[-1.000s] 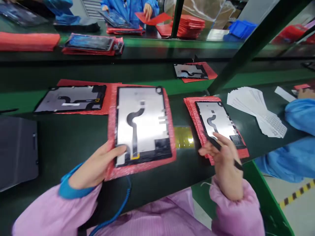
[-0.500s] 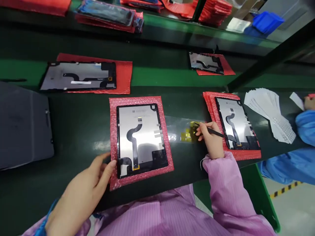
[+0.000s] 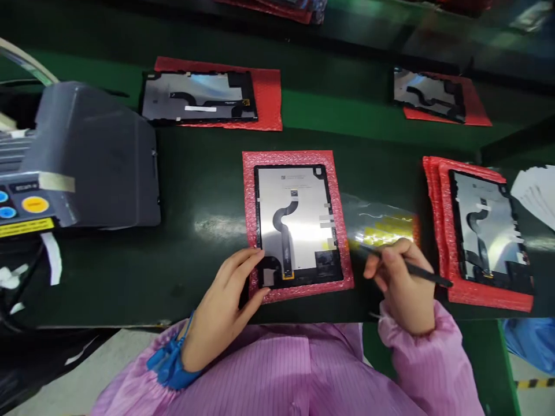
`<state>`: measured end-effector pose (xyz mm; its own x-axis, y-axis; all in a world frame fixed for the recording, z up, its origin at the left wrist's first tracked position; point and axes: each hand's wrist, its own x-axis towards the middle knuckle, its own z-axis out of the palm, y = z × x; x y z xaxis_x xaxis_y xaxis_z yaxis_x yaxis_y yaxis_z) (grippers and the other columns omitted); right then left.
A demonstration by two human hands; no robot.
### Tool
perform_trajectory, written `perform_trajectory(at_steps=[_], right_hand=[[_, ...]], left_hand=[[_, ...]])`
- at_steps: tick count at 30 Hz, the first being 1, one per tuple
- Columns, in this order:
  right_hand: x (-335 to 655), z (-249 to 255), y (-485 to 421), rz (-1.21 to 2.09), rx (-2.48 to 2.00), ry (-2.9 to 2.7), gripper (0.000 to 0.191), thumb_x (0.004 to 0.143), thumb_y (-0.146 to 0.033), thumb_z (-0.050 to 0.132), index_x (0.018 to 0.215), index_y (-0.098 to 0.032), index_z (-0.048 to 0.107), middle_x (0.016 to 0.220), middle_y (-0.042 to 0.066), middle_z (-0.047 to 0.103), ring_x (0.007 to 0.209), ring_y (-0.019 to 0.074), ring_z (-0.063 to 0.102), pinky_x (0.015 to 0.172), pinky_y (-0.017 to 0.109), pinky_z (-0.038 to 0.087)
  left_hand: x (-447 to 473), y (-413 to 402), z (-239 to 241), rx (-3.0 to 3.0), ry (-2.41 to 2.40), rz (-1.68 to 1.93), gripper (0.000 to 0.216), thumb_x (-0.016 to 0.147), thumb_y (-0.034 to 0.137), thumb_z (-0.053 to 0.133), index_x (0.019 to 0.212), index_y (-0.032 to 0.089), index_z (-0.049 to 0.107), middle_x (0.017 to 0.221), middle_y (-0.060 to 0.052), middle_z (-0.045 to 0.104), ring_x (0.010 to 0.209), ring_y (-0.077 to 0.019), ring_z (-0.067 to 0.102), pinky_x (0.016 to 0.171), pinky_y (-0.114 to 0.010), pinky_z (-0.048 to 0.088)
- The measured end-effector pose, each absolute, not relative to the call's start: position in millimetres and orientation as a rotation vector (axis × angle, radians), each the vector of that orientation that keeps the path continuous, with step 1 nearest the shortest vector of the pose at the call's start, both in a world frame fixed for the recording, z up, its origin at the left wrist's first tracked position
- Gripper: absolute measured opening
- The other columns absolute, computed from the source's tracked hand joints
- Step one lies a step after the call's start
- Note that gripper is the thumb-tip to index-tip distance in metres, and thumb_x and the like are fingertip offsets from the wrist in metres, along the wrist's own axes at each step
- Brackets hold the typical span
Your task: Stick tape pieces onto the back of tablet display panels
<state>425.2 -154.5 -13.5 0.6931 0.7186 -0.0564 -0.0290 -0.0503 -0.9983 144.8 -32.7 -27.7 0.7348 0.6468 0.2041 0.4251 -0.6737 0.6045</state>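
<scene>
In front of me a tablet display panel (image 3: 307, 231), silver back up with a black ribbon cable (image 3: 284, 237), lies on a red bubble-wrap pouch (image 3: 303, 292). My left hand (image 3: 223, 303) rests at its lower left corner, fingers stretched onto the panel's edge and thumb apart on the pouch's lower edge. Black tweezers (image 3: 427, 274) are pinched in my right hand (image 3: 403, 277), right of the panel. Their tips point left towards the pouch's right edge; a yellowish blur there is too small to make out. Behind that hand lies clear film (image 3: 366, 208) bearing yellow tape pieces (image 3: 388, 228).
A second panel (image 3: 489, 225) lies on stacked red pouches at right, beside fanned white sheets (image 3: 537, 190). Two more panels, one at the back left (image 3: 197, 95) and one at the back right (image 3: 429, 95), lie on red pouches. A grey machine (image 3: 99, 156) with coloured buttons stands left.
My view has swung left and down. My right hand has brought the tweezers from the yellow tape towards the panel. My left hand has moved further onto the panel's corner.
</scene>
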Motion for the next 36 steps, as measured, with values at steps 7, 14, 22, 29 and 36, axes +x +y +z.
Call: perform_trajectory(at_steps=[7,14,22,29,36], right_hand=[[351.8,-20.5,-159.9,1.045,-1.460,-0.641,0.027,0.095,-0.034,0.074,0.076,-0.021,0.059,0.067,0.000,0.075,0.044,0.0092,0.064,0.036,0.014,0.043],[350.3,-24.7,-157.3,1.038,-1.535,-0.622,0.026,0.094,-0.036,0.076,0.078,-0.021,0.061,0.070,0.001,0.076,0.045,0.0093,0.065,0.039,0.016,0.048],[349.8,-24.1,-153.3,1.108,-1.611,-0.618,0.026,0.093,-0.039,0.077,0.079,-0.020,0.063,0.074,0.004,0.079,0.055,0.0142,0.073,0.040,0.018,0.050],[350.6,-23.3,-152.0,1.118,-1.598,-0.627,0.025,0.094,-0.037,0.075,0.080,-0.020,0.063,0.073,0.003,0.079,0.048,0.0120,0.069,0.038,0.017,0.049],[350.0,-23.3,-151.4,1.114,-1.582,-0.618,0.023,0.094,-0.035,0.076,0.081,-0.021,0.063,0.074,0.002,0.079,0.057,0.0135,0.074,0.039,0.015,0.049]], left_hand=[[148.0,-23.6,-30.1,2.543,0.403,0.556,0.038,0.105,0.019,0.056,0.143,0.016,0.051,0.141,-0.009,0.068,0.151,-0.0281,0.044,0.125,-0.051,0.040],[157.3,-10.4,-43.5,2.537,0.302,0.342,0.042,0.109,0.028,0.050,0.149,0.016,0.049,0.145,-0.011,0.066,0.157,-0.0271,0.036,0.129,-0.056,0.031],[156.0,-9.8,-42.4,2.430,0.341,0.332,0.043,0.107,0.025,0.053,0.150,0.017,0.049,0.148,-0.012,0.064,0.155,-0.0246,0.039,0.129,-0.055,0.032],[156.1,-9.6,-42.8,2.420,0.326,0.323,0.045,0.107,0.023,0.053,0.151,0.018,0.048,0.146,-0.011,0.066,0.155,-0.0258,0.038,0.127,-0.057,0.033],[156.2,-9.1,-41.8,2.448,0.314,0.302,0.042,0.109,0.025,0.049,0.150,0.017,0.049,0.147,-0.010,0.065,0.156,-0.0261,0.037,0.128,-0.056,0.032]])
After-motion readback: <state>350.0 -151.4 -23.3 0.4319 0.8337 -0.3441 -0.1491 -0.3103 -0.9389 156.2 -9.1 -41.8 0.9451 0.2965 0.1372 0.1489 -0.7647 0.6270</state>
